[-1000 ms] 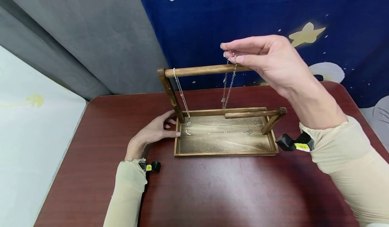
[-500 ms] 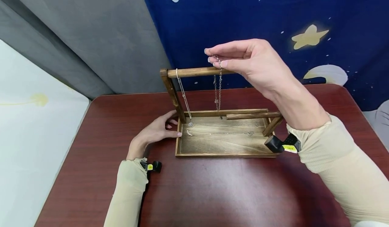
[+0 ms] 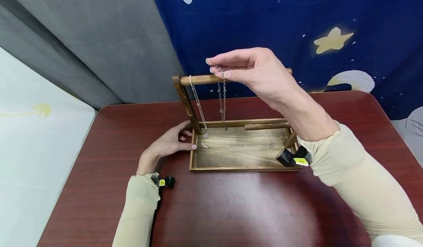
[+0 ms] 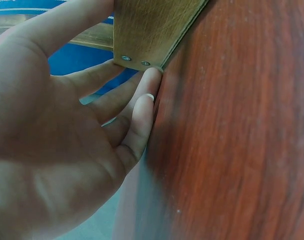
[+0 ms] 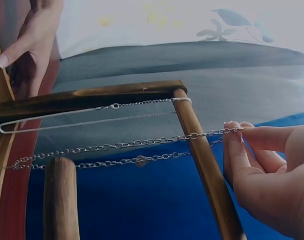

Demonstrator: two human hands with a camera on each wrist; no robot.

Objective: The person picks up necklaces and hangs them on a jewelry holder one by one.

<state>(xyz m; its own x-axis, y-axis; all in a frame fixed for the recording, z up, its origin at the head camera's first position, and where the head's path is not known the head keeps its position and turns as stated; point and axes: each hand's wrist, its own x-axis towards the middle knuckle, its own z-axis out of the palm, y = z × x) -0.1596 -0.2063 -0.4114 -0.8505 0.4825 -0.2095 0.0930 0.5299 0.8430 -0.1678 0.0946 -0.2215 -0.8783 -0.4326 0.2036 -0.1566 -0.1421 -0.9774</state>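
Note:
My right hand [image 3: 254, 68] pinches a silver chain necklace [image 3: 223, 100] between thumb and fingers, just above the upper bar [image 3: 201, 79] of a wooden jewelry stand. In the right wrist view the necklace [image 5: 107, 146] hangs as a doubled loop, one strand on each side of that bar [image 5: 196, 132]. A second, finer necklace [image 3: 198, 103] hangs near the bar's left end. My left hand [image 3: 168, 142] holds the left end of the stand's tray [image 3: 244, 169], thumb at the rim and fingers by the back corner [image 4: 142, 57].
Two thin necklaces lie stretched across the tray floor, one of them a pendant necklace [image 3: 244, 144]. A lower wooden bar [image 3: 266, 125] juts left from the right post. The stand sits on a reddish table [image 3: 248, 210], with a blue curtain [image 3: 264, 19] behind it.
My right hand has moved left and slightly down along the upper bar, carrying the chain necklace toward the hanging one. My left hand stays at the tray's end.

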